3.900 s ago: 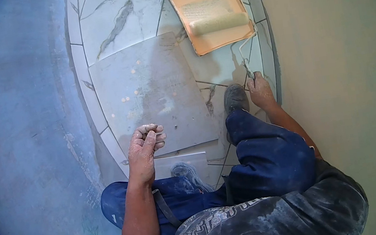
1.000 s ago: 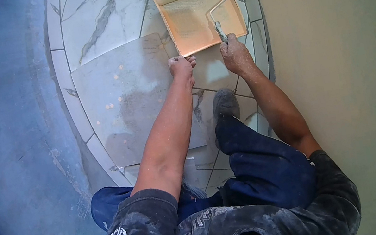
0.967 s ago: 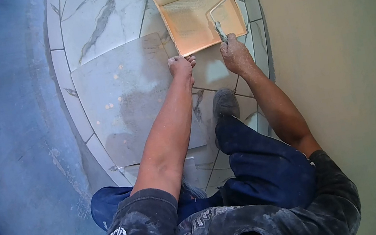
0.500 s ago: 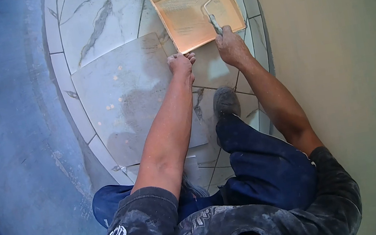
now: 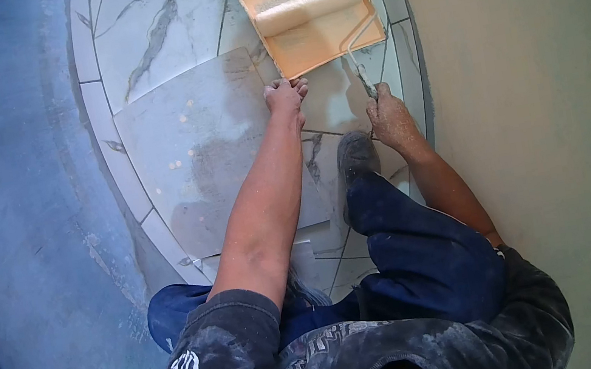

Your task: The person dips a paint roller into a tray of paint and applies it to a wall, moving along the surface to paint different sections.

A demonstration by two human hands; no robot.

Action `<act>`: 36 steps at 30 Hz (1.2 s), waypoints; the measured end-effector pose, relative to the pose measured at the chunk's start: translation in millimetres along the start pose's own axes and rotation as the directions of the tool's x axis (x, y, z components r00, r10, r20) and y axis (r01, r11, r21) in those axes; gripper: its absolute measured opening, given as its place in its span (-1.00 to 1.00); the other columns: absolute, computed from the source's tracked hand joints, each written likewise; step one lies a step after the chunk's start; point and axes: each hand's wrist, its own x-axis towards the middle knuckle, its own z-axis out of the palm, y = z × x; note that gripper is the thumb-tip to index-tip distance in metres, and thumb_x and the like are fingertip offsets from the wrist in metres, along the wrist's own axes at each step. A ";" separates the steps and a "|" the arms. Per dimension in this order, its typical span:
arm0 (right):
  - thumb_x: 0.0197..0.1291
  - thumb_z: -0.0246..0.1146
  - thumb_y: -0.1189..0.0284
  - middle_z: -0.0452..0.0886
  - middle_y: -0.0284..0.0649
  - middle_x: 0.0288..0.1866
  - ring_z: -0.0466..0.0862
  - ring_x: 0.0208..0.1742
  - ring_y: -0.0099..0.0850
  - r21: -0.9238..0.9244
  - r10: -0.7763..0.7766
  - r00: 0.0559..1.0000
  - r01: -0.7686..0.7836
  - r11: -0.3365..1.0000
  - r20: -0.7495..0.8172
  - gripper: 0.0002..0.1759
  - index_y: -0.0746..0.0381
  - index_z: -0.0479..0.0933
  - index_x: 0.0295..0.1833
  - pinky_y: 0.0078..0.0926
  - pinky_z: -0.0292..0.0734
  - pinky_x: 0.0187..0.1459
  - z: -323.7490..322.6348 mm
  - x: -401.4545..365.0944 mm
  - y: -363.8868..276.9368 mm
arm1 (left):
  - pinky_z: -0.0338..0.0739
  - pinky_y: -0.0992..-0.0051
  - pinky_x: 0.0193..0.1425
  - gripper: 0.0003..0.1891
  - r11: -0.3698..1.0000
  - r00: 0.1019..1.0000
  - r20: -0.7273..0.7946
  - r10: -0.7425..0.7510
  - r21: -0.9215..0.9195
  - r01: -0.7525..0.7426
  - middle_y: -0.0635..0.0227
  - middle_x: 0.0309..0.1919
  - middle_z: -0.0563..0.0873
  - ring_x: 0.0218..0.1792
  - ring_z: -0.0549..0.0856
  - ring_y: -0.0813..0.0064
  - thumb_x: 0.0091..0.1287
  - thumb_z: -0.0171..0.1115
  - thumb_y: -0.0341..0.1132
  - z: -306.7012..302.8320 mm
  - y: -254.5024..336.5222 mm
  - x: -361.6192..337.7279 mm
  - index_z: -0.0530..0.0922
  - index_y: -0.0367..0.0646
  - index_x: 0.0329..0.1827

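Far to the left runs a blue-grey, scuffed surface (image 5: 26,225), and next to it starts the marble-look tiled floor (image 5: 149,23) with its dark veins. A loose grey slab (image 5: 213,143), dusty and dotted with pale spots, lies flat on those tiles and covers much of the space in front of the crouching person.

The left arm stretches across the slab's right edge. The left hand (image 5: 284,97) is curled shut, with its fingers folded onto the near corner of the orange paint tray (image 5: 324,46). The tray sits on the tiles just past the slab, tilted a little toward the wall.

The paint roller (image 5: 301,9) lies across the tray, with its sleeve on the ribbed slope and its wire frame bending back over the tray's near right edge. The right hand (image 5: 392,118) is wrapped tight around the roller's handle, just off the tray.

A dusty grey shoe (image 5: 355,156) is planted between the two hands, and the knee in blue trousers (image 5: 428,256) hides the tiles behind it. A plain cream wall (image 5: 529,111) fills the right side, close beside the tray and the right arm.
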 end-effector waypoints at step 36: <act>0.36 0.05 0.35 0.61 0.32 -0.26 0.62 -0.12 0.28 -0.034 -0.014 1.000 0.013 0.999 -0.026 -0.65 0.38 0.27 0.10 0.14 0.46 -0.03 23.8 3.3 20.1 | 0.56 0.60 -0.50 -0.85 0.986 0.998 0.051 -0.047 0.161 0.038 0.32 -0.28 0.62 -0.44 0.61 0.55 0.45 0.17 -0.37 -12.2 15.5 -5.1 0.41 -0.17 -0.05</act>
